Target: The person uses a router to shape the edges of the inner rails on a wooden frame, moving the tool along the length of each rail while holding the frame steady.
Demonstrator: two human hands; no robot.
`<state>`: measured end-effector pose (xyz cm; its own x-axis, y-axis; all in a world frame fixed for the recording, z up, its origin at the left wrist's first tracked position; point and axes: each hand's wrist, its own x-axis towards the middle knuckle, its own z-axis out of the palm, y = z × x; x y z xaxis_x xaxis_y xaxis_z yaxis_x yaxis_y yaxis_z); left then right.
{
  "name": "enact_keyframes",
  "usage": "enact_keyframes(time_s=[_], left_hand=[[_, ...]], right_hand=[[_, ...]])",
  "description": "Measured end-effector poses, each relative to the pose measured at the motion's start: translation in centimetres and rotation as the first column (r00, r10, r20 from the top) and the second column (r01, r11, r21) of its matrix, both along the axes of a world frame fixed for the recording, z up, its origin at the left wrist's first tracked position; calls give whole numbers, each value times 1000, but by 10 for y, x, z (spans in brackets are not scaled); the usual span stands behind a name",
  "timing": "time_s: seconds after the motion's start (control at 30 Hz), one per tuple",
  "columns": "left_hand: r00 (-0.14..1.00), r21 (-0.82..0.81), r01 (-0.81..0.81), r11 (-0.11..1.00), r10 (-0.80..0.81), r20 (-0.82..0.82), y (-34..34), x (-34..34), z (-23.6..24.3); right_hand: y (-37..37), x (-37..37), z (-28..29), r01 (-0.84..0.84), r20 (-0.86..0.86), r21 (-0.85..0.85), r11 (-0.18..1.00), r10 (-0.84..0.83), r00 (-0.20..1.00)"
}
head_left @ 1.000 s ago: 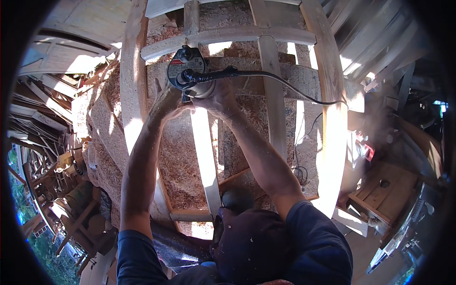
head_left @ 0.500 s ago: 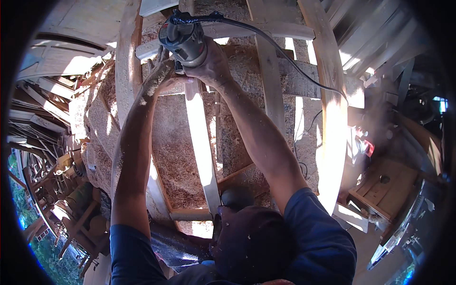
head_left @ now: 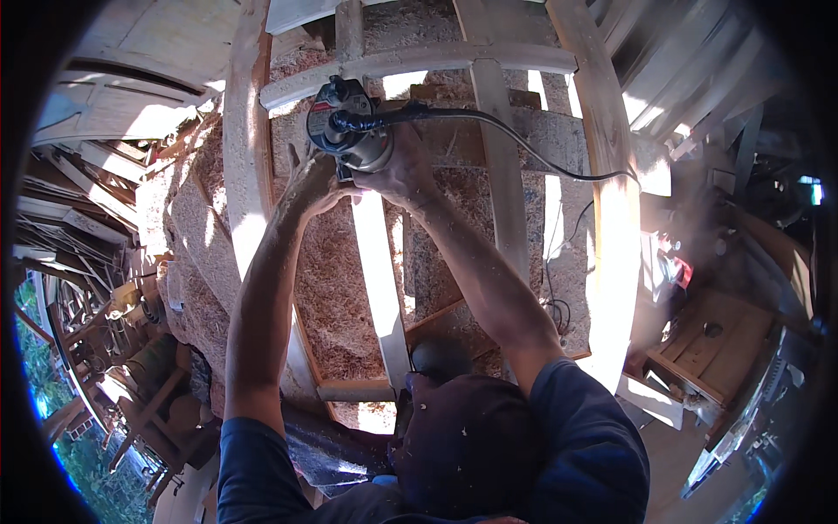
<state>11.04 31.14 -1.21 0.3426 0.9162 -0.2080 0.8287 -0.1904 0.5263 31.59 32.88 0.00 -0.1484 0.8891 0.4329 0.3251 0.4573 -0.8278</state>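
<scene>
A pale wooden frame (head_left: 604, 131) is filling the middle of a workshop, with wood shavings (head_left: 342, 327) covering the ground beneath its openings. A wooden box (head_left: 698, 362) with a round hole is standing outside its right rail. Within the frame, a sunlit slat (head_left: 374, 253) is running lengthwise beneath a curved crosspiece (head_left: 419, 61). A dark power tool (head_left: 345, 118) is sitting over that slat, near the crosspiece. The right hand (head_left: 403, 170) is clasping the tool's right side; the left hand (head_left: 312, 183) is meeting its lower left, though whether those partly hidden fingers are gripping, one cannot tell. A black cord (head_left: 524, 144) is trailing toward the right rail.
</scene>
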Motion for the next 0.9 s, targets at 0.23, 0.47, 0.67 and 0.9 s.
enact_keyframes(time_s=[0.23, 0.47, 0.67, 0.9], left_hand=[[968, -33, 12, 999, -20, -249, -56, 26, 16], [965, -12, -35, 999, 31, -262, -97, 33, 33], [967, 32, -23, 999, 31, -254, -88, 21, 22], [958, -35, -30, 999, 19, -287, -74, 27, 33]], right_hand=[[-63, 19, -3, 22, -24, -1, 1000, -22, 999], [-98, 27, 3, -56, -24, -81, 995, 54, 998], [-81, 18, 6, -16, 9, 81, 997, 15, 1000], [-76, 15, 9, -12, 13, 30, 999, 11, 1000]])
